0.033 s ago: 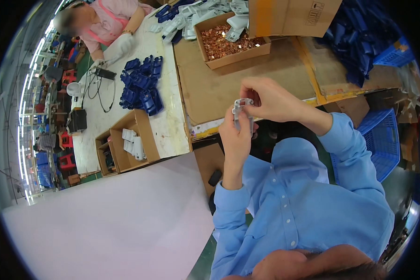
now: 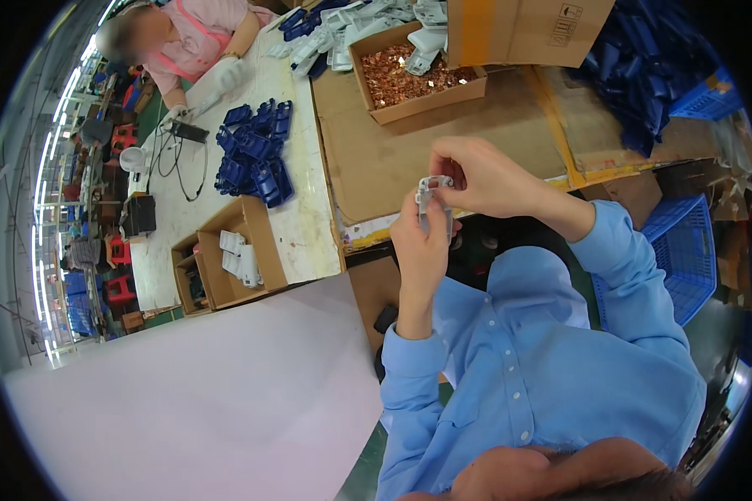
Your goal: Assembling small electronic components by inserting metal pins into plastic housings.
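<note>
Upright in my left hand (image 2: 420,244) is a light grey plastic housing (image 2: 434,190), narrow, with cut-outs at its upper end. My left fingers and thumb are closed around its lower part and hide some of it. My right hand (image 2: 485,181) comes in from the right, its thumb and forefinger pinched against the housing's upper end. Whatever is between those right fingertips is too small and covered to make out. Both hands are held above the near edge of the cardboard-covered table (image 2: 376,159).
Beyond my hands, an open carton (image 2: 430,106) holds small copper-coloured metal pieces and grey housings. Blue plastic parts (image 2: 255,150) lie in a heap to the left, near a carton of white parts (image 2: 241,259). A co-worker (image 2: 194,37) sits at the far left. Blue crates (image 2: 681,259) stand right.
</note>
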The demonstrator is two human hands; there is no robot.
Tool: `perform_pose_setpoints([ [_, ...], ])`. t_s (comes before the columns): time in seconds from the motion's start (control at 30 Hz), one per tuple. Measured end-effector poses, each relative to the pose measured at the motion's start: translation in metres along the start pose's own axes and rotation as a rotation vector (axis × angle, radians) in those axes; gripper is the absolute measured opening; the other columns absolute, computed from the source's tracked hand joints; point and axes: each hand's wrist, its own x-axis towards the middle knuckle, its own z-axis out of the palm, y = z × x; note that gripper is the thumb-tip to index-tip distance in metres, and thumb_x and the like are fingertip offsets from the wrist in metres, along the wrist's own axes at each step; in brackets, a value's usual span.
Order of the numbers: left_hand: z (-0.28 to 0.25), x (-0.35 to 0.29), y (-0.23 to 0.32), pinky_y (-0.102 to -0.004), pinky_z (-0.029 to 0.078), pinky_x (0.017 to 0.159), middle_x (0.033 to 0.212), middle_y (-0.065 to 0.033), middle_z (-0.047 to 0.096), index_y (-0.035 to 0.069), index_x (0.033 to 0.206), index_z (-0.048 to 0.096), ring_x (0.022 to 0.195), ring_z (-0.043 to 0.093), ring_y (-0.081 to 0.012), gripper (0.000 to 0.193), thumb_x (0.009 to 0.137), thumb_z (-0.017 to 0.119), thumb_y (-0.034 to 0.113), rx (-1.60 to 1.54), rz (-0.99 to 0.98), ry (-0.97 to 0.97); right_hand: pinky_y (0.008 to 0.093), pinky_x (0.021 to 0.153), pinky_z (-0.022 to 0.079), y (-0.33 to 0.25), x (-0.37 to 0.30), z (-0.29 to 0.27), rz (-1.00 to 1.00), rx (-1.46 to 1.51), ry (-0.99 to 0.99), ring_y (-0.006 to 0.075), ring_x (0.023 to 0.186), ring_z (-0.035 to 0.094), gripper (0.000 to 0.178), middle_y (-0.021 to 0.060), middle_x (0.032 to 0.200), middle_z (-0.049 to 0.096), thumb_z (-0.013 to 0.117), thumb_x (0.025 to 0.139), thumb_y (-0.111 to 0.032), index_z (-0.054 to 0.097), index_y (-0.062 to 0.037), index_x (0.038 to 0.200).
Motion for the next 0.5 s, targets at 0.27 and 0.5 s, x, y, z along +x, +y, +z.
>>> perform_pose_setpoints([
  [0.27, -0.032, 0.039, -0.015, -0.0294, 0.049, 0.059, 0.079, -0.0123, 0.066, -0.002, 0.108, 0.060, 0.065, 0.063, -0.0146, 0.024, 0.094, 0.054, 0.017, 0.143, 0.096, 0.103, 0.0361, 0.059, 0.044, 0.011, 0.049, 0.017, -0.059, -0.075, 0.037, 0.0245, 0.067, 0.057, 0.017, 0.0109, 0.074, 0.057, 0.067, 0.076, -0.008, 0.053, -0.0015, 0.082],
  [0.5, -0.093, 0.100, -0.019, -0.0251, 0.045, 0.058, 0.078, -0.0079, 0.066, -0.002, 0.102, 0.062, 0.066, 0.059, -0.0109, 0.025, 0.091, 0.063, 0.021, 0.364, 0.065, 0.206, 0.0388, 0.072, 0.048, 0.032, 0.113, -0.004, -0.117, -0.249, 0.003, 0.0299, 0.082, 0.059, 0.030, 0.0121, 0.087, 0.059, 0.073, 0.078, -0.023, 0.056, -0.0011, 0.091],
])
